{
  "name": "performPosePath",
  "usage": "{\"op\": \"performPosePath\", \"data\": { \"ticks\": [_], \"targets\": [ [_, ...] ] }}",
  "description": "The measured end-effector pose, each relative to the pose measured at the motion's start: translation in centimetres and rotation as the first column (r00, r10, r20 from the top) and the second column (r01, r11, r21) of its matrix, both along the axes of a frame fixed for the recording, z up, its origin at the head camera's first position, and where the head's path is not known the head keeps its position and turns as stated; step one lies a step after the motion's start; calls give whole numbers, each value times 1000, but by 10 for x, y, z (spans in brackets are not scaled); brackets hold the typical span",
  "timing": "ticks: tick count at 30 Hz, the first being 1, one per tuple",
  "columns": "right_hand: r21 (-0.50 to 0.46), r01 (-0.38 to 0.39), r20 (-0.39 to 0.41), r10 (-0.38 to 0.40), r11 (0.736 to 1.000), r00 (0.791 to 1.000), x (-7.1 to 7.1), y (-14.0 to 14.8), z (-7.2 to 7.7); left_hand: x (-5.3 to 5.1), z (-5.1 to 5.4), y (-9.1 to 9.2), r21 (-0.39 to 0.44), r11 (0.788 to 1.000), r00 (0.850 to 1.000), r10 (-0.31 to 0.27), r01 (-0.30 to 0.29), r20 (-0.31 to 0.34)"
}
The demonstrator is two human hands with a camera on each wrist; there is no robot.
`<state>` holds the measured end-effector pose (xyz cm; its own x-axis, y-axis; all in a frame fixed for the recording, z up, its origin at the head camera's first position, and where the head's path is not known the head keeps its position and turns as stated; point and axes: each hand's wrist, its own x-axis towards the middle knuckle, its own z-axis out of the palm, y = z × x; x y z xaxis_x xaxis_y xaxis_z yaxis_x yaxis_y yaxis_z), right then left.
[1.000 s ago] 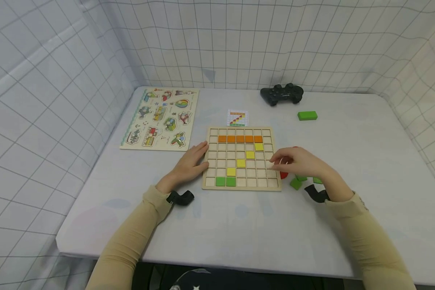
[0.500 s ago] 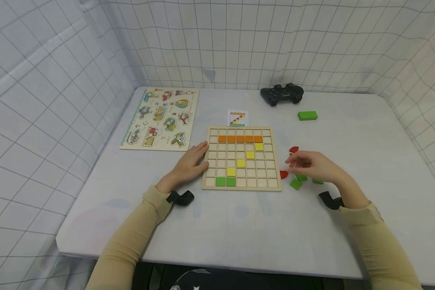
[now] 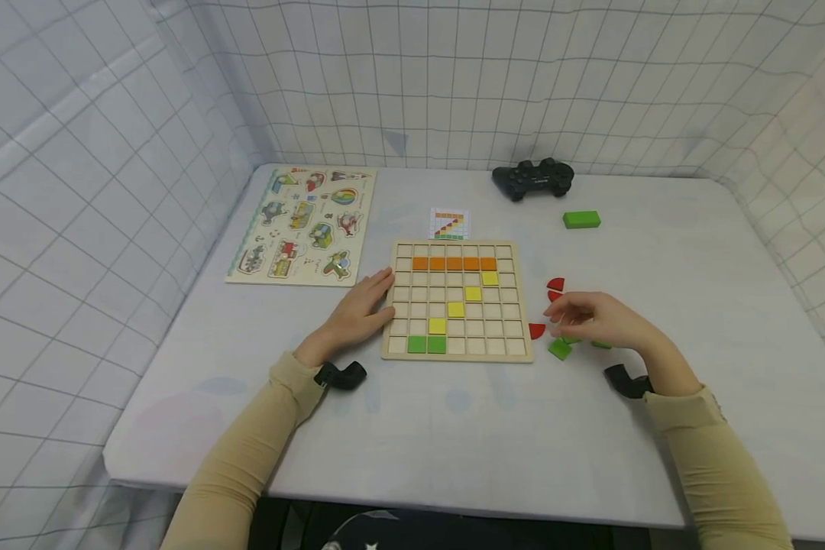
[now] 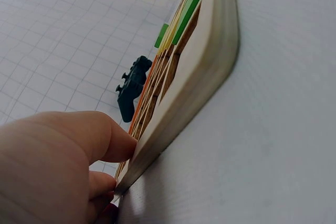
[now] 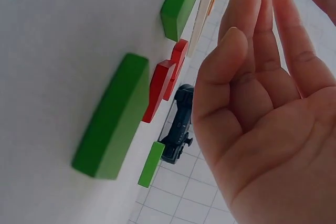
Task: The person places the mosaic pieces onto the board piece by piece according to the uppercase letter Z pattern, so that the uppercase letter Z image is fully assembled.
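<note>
A wooden grid board [image 3: 476,328] lies flat, bearing a row of orange tiles [image 3: 454,263], a diagonal of yellow tiles [image 3: 456,309] and two green tiles [image 3: 417,344]. My left hand [image 3: 357,313] rests against its left edge; in the left wrist view the thumb touches the board's rim [image 4: 173,114]. My right hand [image 3: 601,317], its fingers loosely bent and holding nothing, hovers right of the board above green tiles [image 3: 560,350] and red quarter-round pieces [image 3: 537,331]. The right wrist view shows its palm [image 5: 278,124] beside a green piece [image 5: 113,121] and red ones [image 5: 157,90].
Behind the board lies a small pattern card [image 3: 450,224]. A picture puzzle board [image 3: 302,227] is at the back left. Farther back to the right are a black game controller [image 3: 534,179] and a green block [image 3: 581,220].
My right hand has moved right, away from the board's right edge, and now stands over the loose pieces. The left hand has kept its place.
</note>
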<state>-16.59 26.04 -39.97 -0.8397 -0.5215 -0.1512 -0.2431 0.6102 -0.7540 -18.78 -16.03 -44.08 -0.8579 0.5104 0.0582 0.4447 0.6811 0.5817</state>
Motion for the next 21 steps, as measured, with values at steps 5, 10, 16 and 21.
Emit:
{"op": "performPosePath", "data": {
  "ticks": [5, 10, 16, 21],
  "targets": [
    [-19, -6, 1, 6, 1000, 1000, -1, 3, -5, 0, 0, -1, -3, 1000, 1000, 5, -5, 1],
    [-27, -21, 20, 22, 999, 1000, 0, 3, -7, -1, -1, -1, -1, 1000, 1000, 3, -3, 4],
    [-12, -26, 46, 27, 1000, 999, 2, 4, -7, -2, -2, -1, 1, 1000, 1000, 2, -2, 5],
    [-23, -31, 53, 32, 999, 998, 2, 6, -9, -2, -3, -1, 3, 1000, 1000, 4, -4, 4]
  ]
}}
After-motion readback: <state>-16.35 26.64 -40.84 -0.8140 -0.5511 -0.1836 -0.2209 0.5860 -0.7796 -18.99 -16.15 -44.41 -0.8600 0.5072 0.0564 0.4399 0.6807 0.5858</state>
